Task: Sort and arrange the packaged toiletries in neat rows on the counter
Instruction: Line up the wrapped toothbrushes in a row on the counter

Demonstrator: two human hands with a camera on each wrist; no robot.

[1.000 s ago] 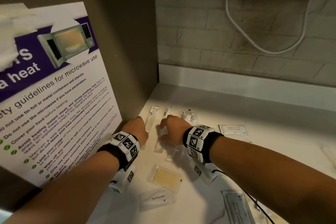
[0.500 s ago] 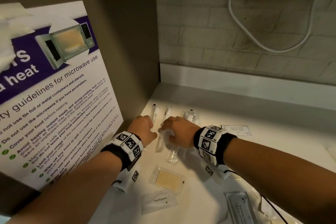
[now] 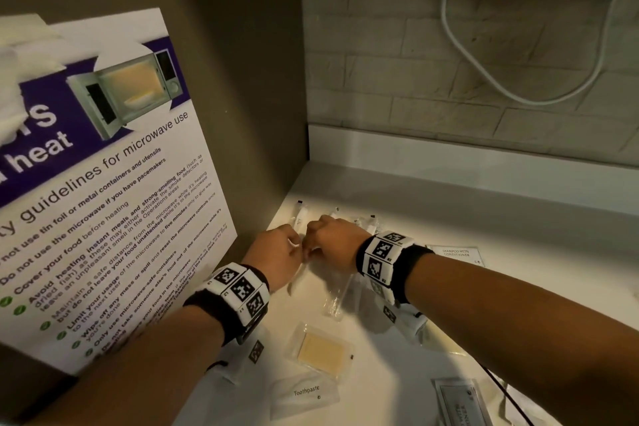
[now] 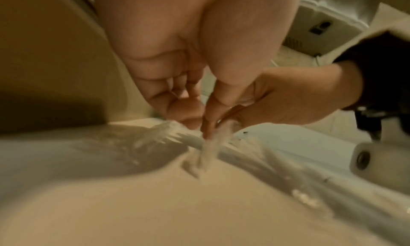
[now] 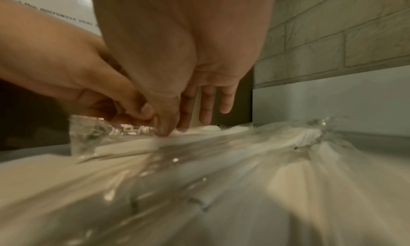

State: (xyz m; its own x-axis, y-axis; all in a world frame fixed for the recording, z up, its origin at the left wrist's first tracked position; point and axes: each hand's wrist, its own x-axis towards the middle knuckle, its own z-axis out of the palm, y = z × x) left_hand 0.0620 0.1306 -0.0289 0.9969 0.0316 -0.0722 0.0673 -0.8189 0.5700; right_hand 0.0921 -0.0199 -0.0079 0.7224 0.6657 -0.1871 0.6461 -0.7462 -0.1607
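Observation:
Several slim clear-wrapped packets [image 3: 337, 294] lie side by side in the counter's far left corner. My left hand [image 3: 276, 256] and right hand [image 3: 337, 240] meet knuckles up over them. In the left wrist view my left hand [image 4: 199, 125] pinches one slim packet [image 4: 208, 144] between thumb and forefinger, the other fingers curled. In the right wrist view my right hand [image 5: 173, 128] has thumb and forefinger tips together on the same packet [image 5: 133, 144], the other fingers straight. A crinkled clear wrapper end [image 5: 88, 135] sticks up beside the left hand.
On the white counter [image 3: 484, 218] lie an amber soap packet [image 3: 320, 353], a Toothpaste sachet [image 3: 306, 392], a shampoo sachet [image 3: 456, 252] and a dark-labelled sachet [image 3: 460, 405]. A microwave poster [image 3: 103, 201] leans on the left wall. A white cable [image 3: 518, 93] hangs on the brick wall.
My two hands have drawn together until they touch over the slim packets. The left hand has moved right and now pinches one packet.

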